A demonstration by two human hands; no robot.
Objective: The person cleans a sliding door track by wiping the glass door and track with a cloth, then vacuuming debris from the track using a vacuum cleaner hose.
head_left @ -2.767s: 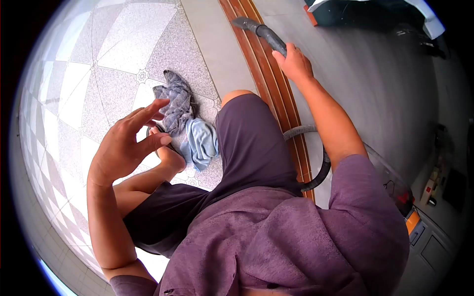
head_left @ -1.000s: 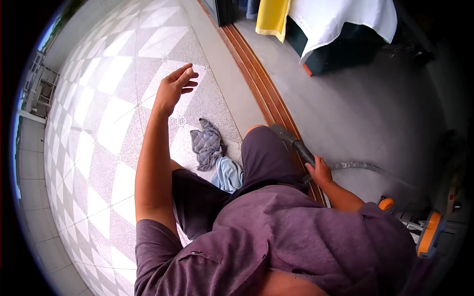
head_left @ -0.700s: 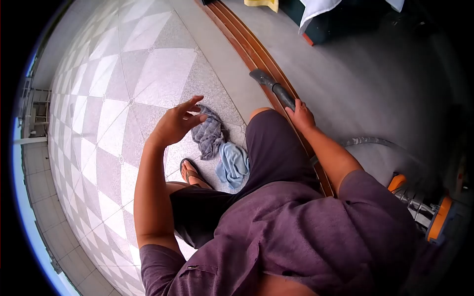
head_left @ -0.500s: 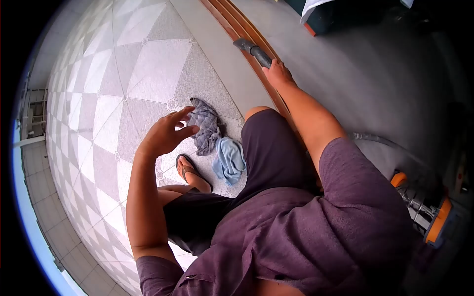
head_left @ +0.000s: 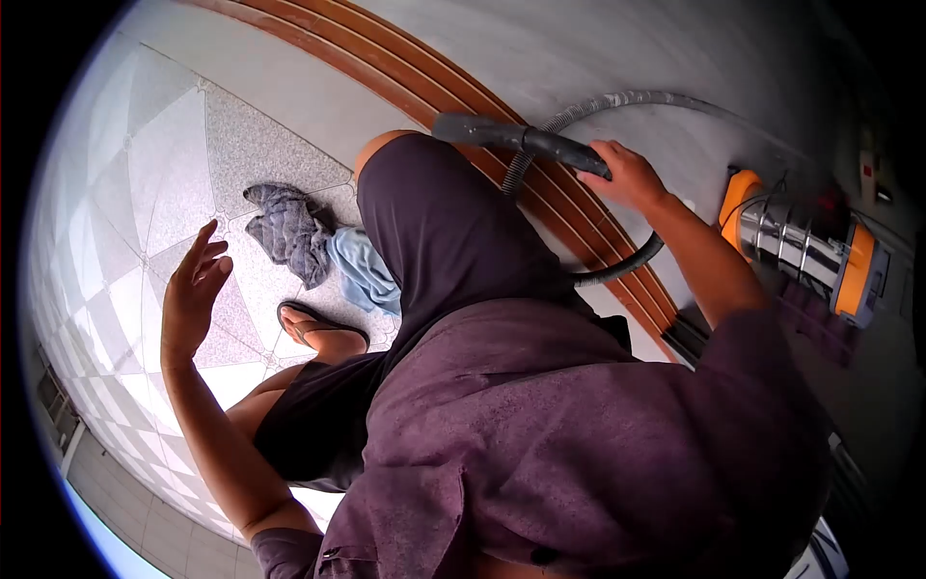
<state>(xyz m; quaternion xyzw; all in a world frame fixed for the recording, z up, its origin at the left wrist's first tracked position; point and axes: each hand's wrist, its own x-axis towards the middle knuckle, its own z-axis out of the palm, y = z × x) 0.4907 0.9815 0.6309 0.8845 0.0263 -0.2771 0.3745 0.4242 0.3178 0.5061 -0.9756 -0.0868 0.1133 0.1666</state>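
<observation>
My right hand [head_left: 627, 176] is wrapped round the black vacuum cleaner nozzle [head_left: 487, 132], whose flattened tip points left above my knee and the brown door track [head_left: 424, 72]. A ribbed grey hose [head_left: 637, 97] loops behind the nozzle, and a dark length of it curves below my right wrist. My left hand [head_left: 195, 291] is raised over the tiled floor, fingers loosely bent and apart, holding nothing. Nearest to it on the floor lie a crumpled grey cloth [head_left: 289, 232] and a light blue cloth [head_left: 363, 270], side by side.
An orange and silver vacuum cleaner [head_left: 801, 243] stands on the grey floor to the right. Patterned tiles [head_left: 154, 232] cover the left side. My sandalled foot [head_left: 318, 330] rests beside the cloths. The grooved track runs diagonally between both floors.
My view has swung to the right, bringing more of the vacuum cleaner and hose into sight. The nozzle has come back toward my body, and my left hand has moved away from the cloths.
</observation>
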